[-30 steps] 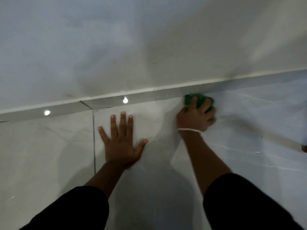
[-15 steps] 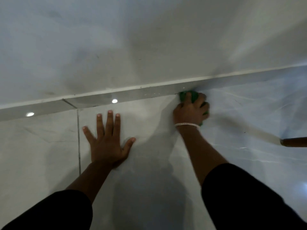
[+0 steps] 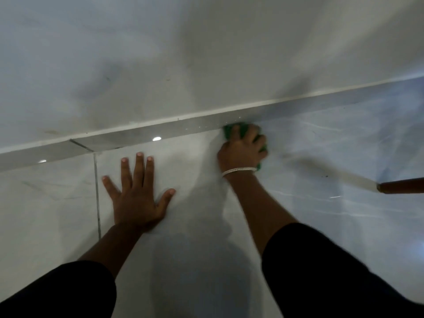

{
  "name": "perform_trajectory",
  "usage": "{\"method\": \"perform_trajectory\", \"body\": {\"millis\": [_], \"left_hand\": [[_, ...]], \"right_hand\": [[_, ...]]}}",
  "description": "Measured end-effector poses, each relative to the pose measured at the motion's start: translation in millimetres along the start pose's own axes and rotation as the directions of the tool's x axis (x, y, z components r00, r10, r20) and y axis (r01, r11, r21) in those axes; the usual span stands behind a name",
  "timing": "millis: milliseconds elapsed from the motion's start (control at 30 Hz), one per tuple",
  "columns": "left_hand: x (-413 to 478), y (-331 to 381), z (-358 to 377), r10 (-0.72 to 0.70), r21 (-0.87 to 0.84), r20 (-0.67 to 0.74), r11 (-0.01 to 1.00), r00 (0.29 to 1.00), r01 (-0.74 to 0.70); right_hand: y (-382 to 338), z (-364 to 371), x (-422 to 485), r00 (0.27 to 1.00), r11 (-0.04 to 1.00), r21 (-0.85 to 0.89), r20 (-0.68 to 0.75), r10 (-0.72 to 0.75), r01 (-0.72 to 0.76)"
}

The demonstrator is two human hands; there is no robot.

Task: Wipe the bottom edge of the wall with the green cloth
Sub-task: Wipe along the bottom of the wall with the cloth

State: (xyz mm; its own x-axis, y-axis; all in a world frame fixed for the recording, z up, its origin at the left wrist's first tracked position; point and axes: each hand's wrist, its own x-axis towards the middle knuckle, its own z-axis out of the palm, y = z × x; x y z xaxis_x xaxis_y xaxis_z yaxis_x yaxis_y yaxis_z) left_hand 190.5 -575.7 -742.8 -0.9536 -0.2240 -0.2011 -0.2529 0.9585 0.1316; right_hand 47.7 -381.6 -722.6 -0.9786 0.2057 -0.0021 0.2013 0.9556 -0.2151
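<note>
Our right hand [image 3: 242, 150] is closed over the green cloth [image 3: 238, 130], bunched under the palm and pressed where the floor [image 3: 321, 214] meets the skirting strip [image 3: 142, 136] at the bottom of the wall [image 3: 160, 65]. We judge the cloth soft, light and limp — it will fold into the corner, so it is best gripped as a wad from above, with the fingers [image 3: 253, 134] pushing its front edge against the strip. Our left hand [image 3: 137, 198] holds nothing — it lies spread flat on the glossy tile, which looks slippery.
</note>
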Motion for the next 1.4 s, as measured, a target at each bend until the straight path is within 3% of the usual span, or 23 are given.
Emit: {"method": "perform_trajectory", "body": {"millis": [100, 167, 267, 333, 367, 467, 533, 633, 700, 800, 867, 900, 1000, 1067, 1133, 1167, 1200, 1267, 1333, 1400], "left_hand": [[0, -1, -1, -0.009, 0.006, 0.006, 1.000, 1.000, 0.009], [-1, 0, -2, -0.006, -0.004, 0.003, 1.000, 1.000, 0.006], [0, 0, -2, 0.002, -0.005, -0.004, 1.000, 1.000, -0.002], [0, 0, -1, -0.002, 0.001, -0.002, 1.000, 1.000, 0.002], [0, 0, -1, -0.003, 0.003, 0.001, 1.000, 1.000, 0.003], [0, 1, -3, -0.010, 0.004, 0.012, 1.000, 1.000, 0.010], [0, -1, -4, -0.011, -0.001, 0.009, 1.000, 1.000, 0.011], [-1, 0, -2, -0.001, 0.003, -0.002, 1.000, 1.000, 0.001], [-1, 0, -1, -0.003, 0.006, -0.004, 1.000, 1.000, 0.003], [0, 0, -1, -0.003, 0.006, 0.005, 1.000, 1.000, 0.003], [0, -1, -3, -0.006, 0.007, 0.006, 1.000, 1.000, 0.006], [0, 0, -2, -0.006, 0.002, 0.000, 1.000, 1.000, 0.006], [1, 0, 0, -0.003, 0.004, -0.003, 1.000, 1.000, 0.003], [1, 0, 1, -0.001, -0.011, 0.007, 1.000, 1.000, 0.001], [-1, -1, -3, -0.006, -0.011, 0.006, 1.000, 1.000, 0.006], [-1, -1, -4, -0.009, -0.010, 0.003, 1.000, 1.000, 0.009], [-1, 0, -4, -0.007, -0.011, 0.001, 1.000, 1.000, 0.007], [-1, -1, -2, -0.005, -0.018, -0.011, 1.000, 1.000, 0.004], [1, 0, -1, 0.001, -0.010, 0.006, 1.000, 1.000, -0.001], [0, -1, -1, 0.007, -0.017, 0.011, 1.000, 1.000, -0.007]], "right_hand": [[-18, -2, -25, 0.955, 0.957, -0.046, 0.100, -0.281, 0.286], [9, -7, -2, 0.943, 0.943, -0.051, 0.081, -0.324, 0.329], [42, -9, 24, 0.988, 0.988, -0.044, 0.031, -0.148, 0.150], [19, -5, 10, 1.000, 1.000, -0.003, 0.024, -0.010, 0.011], [1, 0, -3, 0.998, 0.999, -0.015, 0.041, -0.044, 0.044], [-18, 1, -22, 0.937, 0.941, -0.015, 0.099, -0.336, 0.339], [14, -6, 5, 0.937, 0.938, -0.024, 0.065, -0.343, 0.345], [53, -13, 35, 0.998, 0.998, -0.030, 0.027, -0.061, 0.062], [28, -10, 21, 0.999, 0.999, -0.008, 0.016, 0.045, -0.045], [-11, 0, -12, 0.976, 0.977, -0.047, 0.064, -0.206, 0.209], [9, -8, 2, 0.948, 0.948, -0.067, 0.098, -0.304, 0.311], [26, -12, 17, 0.954, 0.956, -0.052, 0.097, -0.283, 0.288], [37, -11, 25, 1.000, 0.999, -0.032, 0.026, -0.013, 0.014], [4, -6, -1, 0.997, 0.996, -0.056, 0.039, -0.067, 0.069], [-5, -5, -7, 0.955, 0.956, -0.049, 0.091, -0.283, 0.288], [8, -8, 4, 0.940, 0.942, -0.059, 0.111, -0.323, 0.331], [26, -15, 18, 0.944, 0.949, -0.050, 0.131, -0.303, 0.312], [56, -19, 39, 0.992, 0.992, -0.050, 0.046, -0.113, 0.116], [35, -16, 25, 1.000, 1.000, -0.021, 0.013, 0.017, -0.016], [-8, -4, -7, 0.986, 0.986, -0.024, 0.017, -0.167, 0.167]]}}
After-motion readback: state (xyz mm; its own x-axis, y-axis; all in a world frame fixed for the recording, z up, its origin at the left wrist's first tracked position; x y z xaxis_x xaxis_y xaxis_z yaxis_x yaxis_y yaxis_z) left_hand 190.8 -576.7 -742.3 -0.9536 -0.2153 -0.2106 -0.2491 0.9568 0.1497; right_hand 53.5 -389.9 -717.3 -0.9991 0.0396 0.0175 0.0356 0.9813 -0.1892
